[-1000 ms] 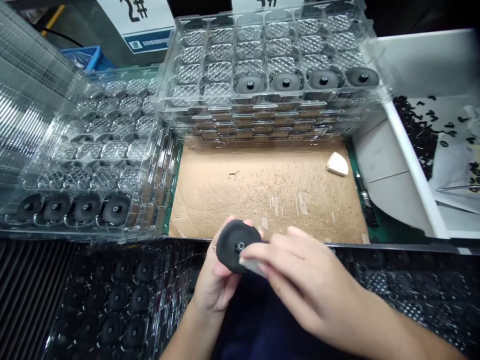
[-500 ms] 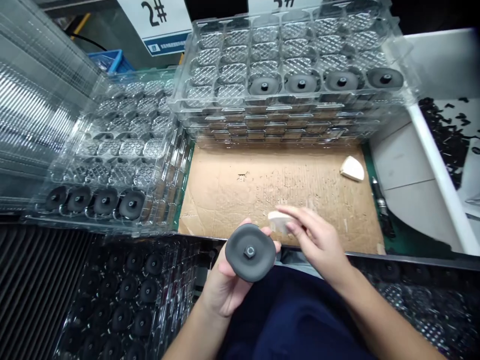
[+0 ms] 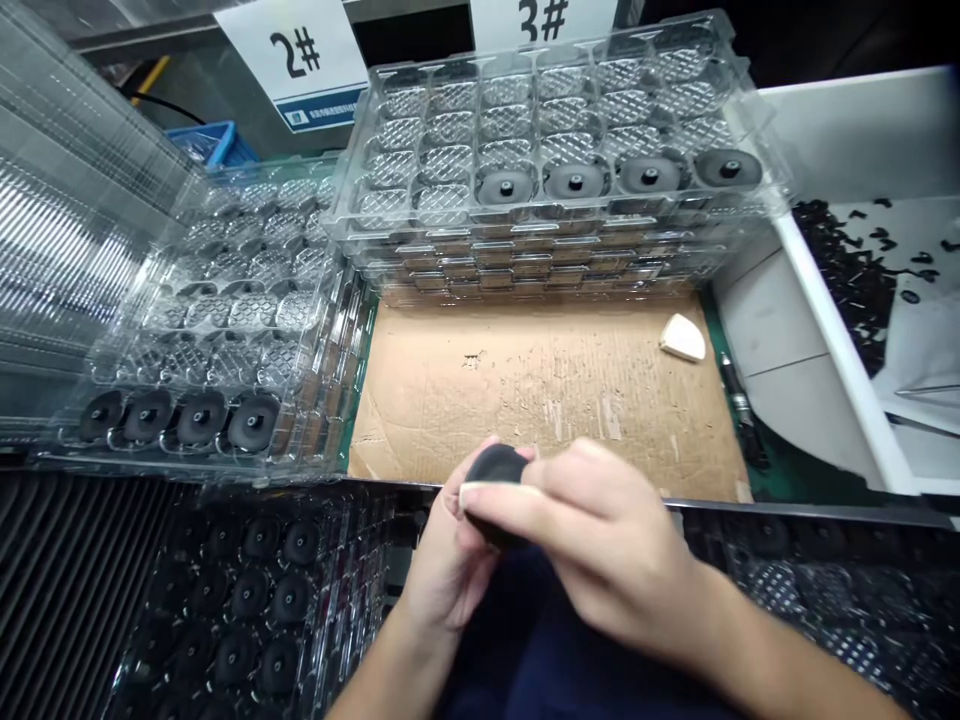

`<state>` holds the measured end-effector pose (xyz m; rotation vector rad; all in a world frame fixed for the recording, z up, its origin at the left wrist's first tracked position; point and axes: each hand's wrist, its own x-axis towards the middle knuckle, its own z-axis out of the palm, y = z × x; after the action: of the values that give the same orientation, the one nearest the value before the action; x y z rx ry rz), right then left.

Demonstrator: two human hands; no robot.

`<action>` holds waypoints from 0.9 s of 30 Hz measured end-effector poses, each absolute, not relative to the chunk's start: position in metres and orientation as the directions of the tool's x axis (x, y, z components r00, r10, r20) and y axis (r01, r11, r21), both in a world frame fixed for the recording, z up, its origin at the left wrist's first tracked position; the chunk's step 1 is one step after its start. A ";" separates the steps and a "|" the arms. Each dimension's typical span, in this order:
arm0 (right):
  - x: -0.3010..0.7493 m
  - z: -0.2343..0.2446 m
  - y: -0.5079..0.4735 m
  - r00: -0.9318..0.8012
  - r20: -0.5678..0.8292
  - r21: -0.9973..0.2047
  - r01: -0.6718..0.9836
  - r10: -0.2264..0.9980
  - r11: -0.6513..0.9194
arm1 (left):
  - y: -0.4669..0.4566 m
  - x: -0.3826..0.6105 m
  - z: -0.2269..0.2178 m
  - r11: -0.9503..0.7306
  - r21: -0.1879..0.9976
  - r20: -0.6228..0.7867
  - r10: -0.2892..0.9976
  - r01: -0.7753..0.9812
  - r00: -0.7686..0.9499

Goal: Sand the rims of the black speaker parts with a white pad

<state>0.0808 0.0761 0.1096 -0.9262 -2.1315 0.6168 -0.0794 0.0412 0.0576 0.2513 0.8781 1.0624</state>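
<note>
A round black disc [image 3: 496,465] is cupped in my left hand [image 3: 442,570] just in front of the cardboard's near edge. My right hand [image 3: 607,550] lies over the disc from the right. Its fingers are pressed together across the disc's face and hide most of it. Whatever sits under those fingers is hidden. Only the disc's upper rim shows between the two hands.
A cardboard sheet [image 3: 540,390] carries a white wedge [image 3: 681,337]. Stacked clear trays [image 3: 555,215] behind it and a clear tray [image 3: 187,300] at left hold rows of discs. Another tray of discs [image 3: 255,600] lies lower left. A white bin [image 3: 825,320] of small black parts stands right, beside a dark tool [image 3: 739,405].
Half a second ago my right hand was off the disc, holding a small white piece beside it. It has come back over the disc and covers its face.
</note>
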 end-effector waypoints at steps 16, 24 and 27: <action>0.103 0.002 0.077 -0.250 -0.074 -0.852 0.519 0.965 0.070 | 0.052 -0.080 0.054 0.451 0.582 -0.552 0.830 -0.677 0.078; 0.088 0.060 0.073 -0.091 0.062 -0.883 0.460 0.994 0.097 | 0.051 -0.074 0.057 0.448 0.583 -0.536 0.839 -0.678 0.093; 0.067 0.096 0.072 -0.143 0.306 -0.847 0.410 0.941 0.338 | 0.048 -0.075 0.055 0.448 0.589 -0.509 0.852 -0.672 0.122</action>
<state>0.0670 0.0717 0.0958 -1.2143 -1.7222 0.7574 -0.0749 0.0481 0.0549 0.2358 0.9167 1.1274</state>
